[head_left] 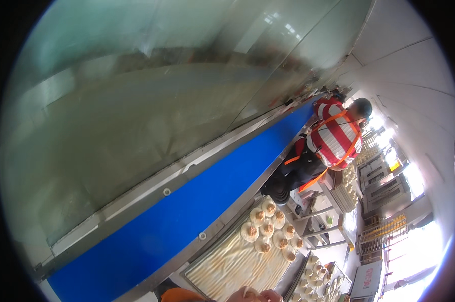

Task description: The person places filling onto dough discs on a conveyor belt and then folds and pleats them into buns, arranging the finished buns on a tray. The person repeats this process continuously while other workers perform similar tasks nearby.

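Note:
At the lower edge, my left hand (241, 296) and my right hand (271, 296) are close together, fingers curled in. A small pale bit shows between them, perhaps dough, but the frame's edge cuts off most of what they hold. Just beyond them lies a tray (222, 269) with a pale, streaked lining. On its far part sit several flat dough rounds (266, 229), each topped with a brown filling. An orange piece of cloth (179, 295) shows to the left of my hands.
A long blue conveyor belt (187, 216) runs diagonally past a translucent panel wall (136, 126). Further along it stands a person (335, 136) in a red-and-white striped top with orange straps. At right are a second tray of dough pieces (315, 282), a metal rack (386, 229) and stacked trays (338, 196).

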`<action>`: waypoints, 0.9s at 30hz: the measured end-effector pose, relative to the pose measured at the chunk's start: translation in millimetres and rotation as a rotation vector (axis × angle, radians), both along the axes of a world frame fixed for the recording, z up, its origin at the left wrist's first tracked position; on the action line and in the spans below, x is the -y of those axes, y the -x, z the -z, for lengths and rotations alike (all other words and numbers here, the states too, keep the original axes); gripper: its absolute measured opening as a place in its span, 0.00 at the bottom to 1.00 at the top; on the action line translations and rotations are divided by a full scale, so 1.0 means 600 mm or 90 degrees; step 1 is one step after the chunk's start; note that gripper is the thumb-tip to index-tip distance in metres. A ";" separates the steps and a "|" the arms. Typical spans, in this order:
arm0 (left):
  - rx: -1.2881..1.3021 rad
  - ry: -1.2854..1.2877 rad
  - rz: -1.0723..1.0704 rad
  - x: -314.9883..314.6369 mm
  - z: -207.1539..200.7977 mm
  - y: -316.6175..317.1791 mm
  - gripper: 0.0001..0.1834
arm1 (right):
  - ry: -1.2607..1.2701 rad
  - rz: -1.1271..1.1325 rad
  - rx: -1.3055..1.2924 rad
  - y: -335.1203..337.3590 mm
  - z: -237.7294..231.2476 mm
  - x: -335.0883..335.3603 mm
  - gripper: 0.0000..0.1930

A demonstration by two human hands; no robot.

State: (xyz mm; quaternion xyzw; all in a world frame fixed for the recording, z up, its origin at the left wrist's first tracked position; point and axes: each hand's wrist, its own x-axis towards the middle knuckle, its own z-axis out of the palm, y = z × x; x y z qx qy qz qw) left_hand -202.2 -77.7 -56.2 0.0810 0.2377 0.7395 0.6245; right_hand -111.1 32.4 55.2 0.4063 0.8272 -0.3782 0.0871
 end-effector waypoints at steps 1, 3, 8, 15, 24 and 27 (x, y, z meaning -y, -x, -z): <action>-0.207 0.051 -0.037 0.006 -0.007 0.008 0.18 | 0.027 0.029 0.007 0.012 -0.007 0.005 0.16; -0.461 0.065 -0.094 0.010 -0.022 0.033 0.16 | 0.084 0.083 0.020 0.032 -0.021 0.012 0.17; -0.261 -0.095 0.180 0.039 -0.069 0.092 0.11 | 0.072 0.116 0.117 0.043 -0.034 0.018 0.18; -0.347 0.006 0.013 0.033 -0.077 0.067 0.13 | 0.100 0.066 -0.153 0.023 0.022 0.012 0.18; -0.590 -0.128 0.159 0.030 0.032 -0.024 0.17 | -0.130 -0.134 -0.207 -0.044 -0.060 0.017 0.06; -0.650 -0.150 0.220 0.002 0.039 -0.047 0.17 | 0.013 0.003 -0.226 -0.082 -0.070 0.009 0.06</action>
